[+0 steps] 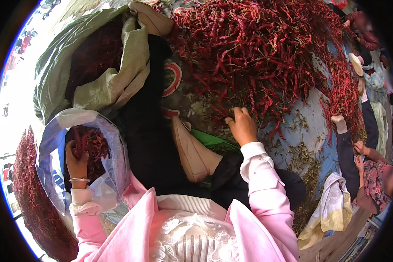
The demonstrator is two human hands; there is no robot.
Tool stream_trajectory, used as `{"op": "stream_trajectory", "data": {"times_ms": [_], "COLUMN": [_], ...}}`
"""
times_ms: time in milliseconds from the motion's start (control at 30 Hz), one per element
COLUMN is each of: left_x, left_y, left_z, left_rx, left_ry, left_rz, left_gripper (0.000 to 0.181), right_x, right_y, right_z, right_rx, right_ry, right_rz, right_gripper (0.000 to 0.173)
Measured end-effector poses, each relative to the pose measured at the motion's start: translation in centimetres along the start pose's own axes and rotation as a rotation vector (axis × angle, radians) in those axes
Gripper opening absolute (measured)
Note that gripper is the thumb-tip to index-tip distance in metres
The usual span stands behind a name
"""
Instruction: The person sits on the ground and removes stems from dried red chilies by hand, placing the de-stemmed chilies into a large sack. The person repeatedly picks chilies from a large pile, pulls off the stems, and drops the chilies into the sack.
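A wide heap of dried red chili peppers (pixel 255 49) covers the ground in front of me. At its near edge is my right hand (pixel 244 126), fingers bent beside some loose chilies; whether it pinches one is unclear. My left hand (pixel 77 162), with a bracelet at the wrist, reaches inside an open, pale plastic-lined sack (pixel 118 157) and has its fingers around some dried red chilies (pixel 82 144). More chilies lie in that sack under the hand. Beyond it, a larger greenish woven sack (pixel 111 88) lies open with dark red chilies inside.
My legs and beige shoes (pixel 193 150) are between the sacks and the heap. Stems and scraps (pixel 301 157) litter a blue sheet at right, near a white and yellow sack (pixel 327 203). Two people sit at the far right. Another long chili pile (pixel 36 196) lies at left.
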State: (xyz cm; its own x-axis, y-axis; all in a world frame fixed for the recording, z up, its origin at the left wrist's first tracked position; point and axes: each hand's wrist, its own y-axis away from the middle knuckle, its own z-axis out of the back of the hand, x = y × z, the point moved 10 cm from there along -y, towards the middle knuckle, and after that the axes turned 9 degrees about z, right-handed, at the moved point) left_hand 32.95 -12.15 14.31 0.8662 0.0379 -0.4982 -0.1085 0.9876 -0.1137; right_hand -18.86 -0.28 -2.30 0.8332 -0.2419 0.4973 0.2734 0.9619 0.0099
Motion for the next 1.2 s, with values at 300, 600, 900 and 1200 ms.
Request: {"op": "stream_trajectory", "data": {"times_ms": [300, 600, 900, 1200], "left_x": [-5.1, -20.5, -15.9, -15.9], "left_y": [0.6, 14.3, 12.0, 12.7], "left_z": [-0.6, -26.6, -31.4, -32.0], "left_rx": [0.010, 1.223, 0.982, 1.074], "left_ry": [0.076, 0.815, 1.151, 1.270], "left_rz": [-0.073, 0.475, 0.708, 0.925], "left_gripper": [0.025, 0.034, 0.013, 0.015], "right_x": [-0.2, 5.2, 3.0, 4.3], "right_y": [-0.7, 5.2, 0.8, -6.3], "right_z": [-1.8, 0.2, -2.3, -4.9], "right_rx": [-0.082, 0.085, 0.174, 0.011], "right_ry": [-0.016, -0.671, -0.125, 0.224], "right_rz": [0.046, -0.079, 0.000, 0.309], "right_gripper": [0.022, 0.011, 0.016, 0.010]}}
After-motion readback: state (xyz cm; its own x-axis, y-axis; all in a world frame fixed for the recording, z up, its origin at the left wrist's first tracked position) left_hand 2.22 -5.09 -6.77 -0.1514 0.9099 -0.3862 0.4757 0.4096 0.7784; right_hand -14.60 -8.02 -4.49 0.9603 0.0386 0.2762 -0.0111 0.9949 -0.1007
